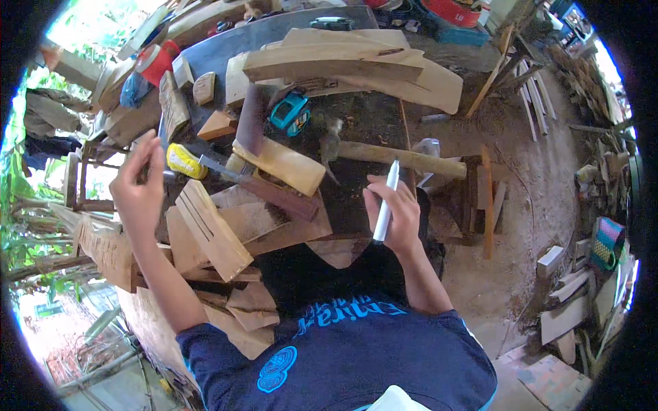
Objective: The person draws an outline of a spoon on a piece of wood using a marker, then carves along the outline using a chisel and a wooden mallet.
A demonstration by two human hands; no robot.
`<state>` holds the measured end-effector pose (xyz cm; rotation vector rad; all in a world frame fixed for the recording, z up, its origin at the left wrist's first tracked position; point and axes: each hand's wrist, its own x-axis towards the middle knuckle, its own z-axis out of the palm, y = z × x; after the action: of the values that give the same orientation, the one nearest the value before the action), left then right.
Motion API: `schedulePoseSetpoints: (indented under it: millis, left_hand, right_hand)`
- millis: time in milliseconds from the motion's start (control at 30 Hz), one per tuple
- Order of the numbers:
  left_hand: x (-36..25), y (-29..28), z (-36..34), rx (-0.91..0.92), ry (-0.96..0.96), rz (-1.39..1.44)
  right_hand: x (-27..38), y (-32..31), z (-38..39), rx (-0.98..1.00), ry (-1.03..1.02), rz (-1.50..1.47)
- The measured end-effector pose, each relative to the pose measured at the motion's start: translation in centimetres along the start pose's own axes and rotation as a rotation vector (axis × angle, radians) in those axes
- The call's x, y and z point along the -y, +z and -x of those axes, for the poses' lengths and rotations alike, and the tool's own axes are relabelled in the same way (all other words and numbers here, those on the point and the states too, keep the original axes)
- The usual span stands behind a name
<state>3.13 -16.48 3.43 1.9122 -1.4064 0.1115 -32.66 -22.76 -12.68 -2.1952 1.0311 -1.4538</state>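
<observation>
My right hand (pixel 397 216) is closed around a white marker (pixel 387 205) with dark ends, held upright in front of my chest. My left hand (pixel 139 181) is raised at the left, fingers bent and tips close to the thumb; anything between them is too small to make out. Beside it lies a tool with a yellow handle (pixel 185 160) and a flat metal blade (pixel 218 167). A curved wooden piece (pixel 284 164) and a dark reddish-brown wooden bar (pixel 281 196) rest on the bench between my hands. Beyond my right hand lies a wooden-handled tool (pixel 404 157) with a metal head.
A turquoise tape measure (pixel 290 113) sits mid-bench. Long curved boards (pixel 336 65) are stacked at the back. A grooved wooden block (pixel 212 233) lies near my left forearm. A red container (pixel 156 64) stands far left. Wood scraps (pixel 565 318) lie on the dirt floor at right.
</observation>
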Motion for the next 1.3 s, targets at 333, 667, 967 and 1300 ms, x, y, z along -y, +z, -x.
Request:
schedulePoseSetpoints:
  millis: [333, 667, 967, 1300]
  left_hand:
    - [5.2, 8.5, -6.9, 0.471, 0.033, -0.319]
    - [9.0, 12.4, -8.9, 0.654, 0.076, -0.432]
    - [7.3, 10.8, -7.1, 0.538, 0.022, -0.399]
    - [8.4, 10.8, -5.6, 0.554, 0.103, -0.414]
  right_hand:
    - [-0.2, -0.3, 0.3, -0.062, -0.042, 0.052]
    - [-0.3, -0.5, -0.3, 0.002, -0.109, 0.007]
    - [-0.7, 0.0, 0.1, -0.025, -0.079, 0.007]
    - [-0.1, 0.2, 0.0, -0.011, -0.061, 0.051]
